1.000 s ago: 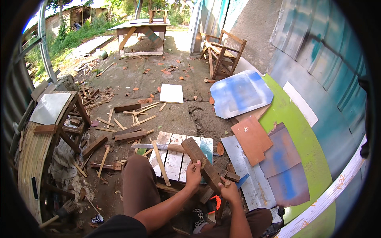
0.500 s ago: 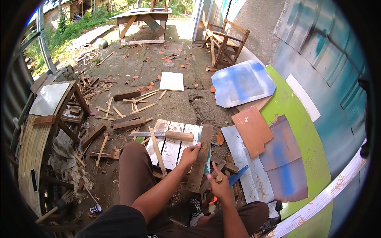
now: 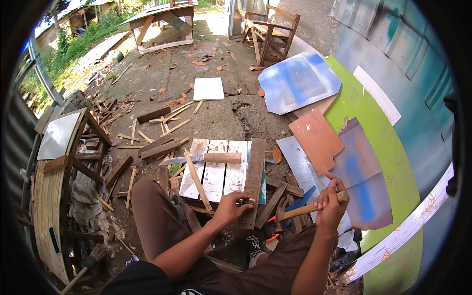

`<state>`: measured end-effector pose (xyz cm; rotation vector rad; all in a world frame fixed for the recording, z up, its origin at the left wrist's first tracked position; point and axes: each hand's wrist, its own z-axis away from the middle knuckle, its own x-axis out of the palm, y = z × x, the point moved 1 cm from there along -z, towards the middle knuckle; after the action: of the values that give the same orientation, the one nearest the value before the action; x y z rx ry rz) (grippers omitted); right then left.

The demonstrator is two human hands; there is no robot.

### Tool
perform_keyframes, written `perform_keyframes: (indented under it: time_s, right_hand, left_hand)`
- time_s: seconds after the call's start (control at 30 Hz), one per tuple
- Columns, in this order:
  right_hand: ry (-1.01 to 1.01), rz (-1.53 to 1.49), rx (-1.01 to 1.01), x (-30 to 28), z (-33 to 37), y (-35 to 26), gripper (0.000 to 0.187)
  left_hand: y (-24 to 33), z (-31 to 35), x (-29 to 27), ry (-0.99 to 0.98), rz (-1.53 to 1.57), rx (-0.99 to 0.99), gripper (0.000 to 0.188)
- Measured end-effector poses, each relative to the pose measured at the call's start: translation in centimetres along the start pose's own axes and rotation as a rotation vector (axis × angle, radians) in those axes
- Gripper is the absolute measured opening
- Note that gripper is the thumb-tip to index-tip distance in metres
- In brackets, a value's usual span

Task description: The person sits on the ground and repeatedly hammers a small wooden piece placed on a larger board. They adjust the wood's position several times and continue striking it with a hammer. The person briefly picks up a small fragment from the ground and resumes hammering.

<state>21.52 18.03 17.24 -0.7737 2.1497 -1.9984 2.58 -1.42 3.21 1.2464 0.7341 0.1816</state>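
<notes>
My right hand (image 3: 328,205) is wrapped round the wooden handle of a hammer (image 3: 301,212), its index finger pointing up. The hammer's dark head hangs to the left, above the scrap wood. My left hand (image 3: 233,210) is closed in a pinch at the near part of a brown board (image 3: 254,172); what its fingertips hold is too small to make out. The board lies along the right side of a white slatted wooden panel (image 3: 217,173). Across the slats rests a large knife (image 3: 222,158) with a thick wooden handle. A blue saw blade (image 3: 306,197) lies beyond the hammer.
Wood offcuts (image 3: 161,147) are scattered to the left. Beside them stands a bamboo-topped bench (image 3: 46,211). On the right lie a reddish-brown sheet (image 3: 317,140), a blue-stained board (image 3: 300,83) and a green sheet (image 3: 388,147). A wooden chair (image 3: 270,37) and a table (image 3: 160,19) stand farther back.
My right hand has moved right and up, bringing the hammer's head into view. My left hand has shifted from the board's middle toward its near end, its fingertips now pinched.
</notes>
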Motion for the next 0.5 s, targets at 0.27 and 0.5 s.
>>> perform_keyframes:
  time_s: [0.27, 0.5]
  right_hand:
    - [-0.179, -0.032, -0.094, 3.9, -0.3, -1.8, 0.035]
    - [-0.252, -0.124, -0.118, 8.5, 0.0, -2.6, 0.037]
  left_hand:
    - [-1.3, 1.7, -0.5, -0.028, -0.159, 0.2, 0.05]
    - [-2.3, 1.9, -1.3, -0.035, -0.032, 0.137, 0.05]
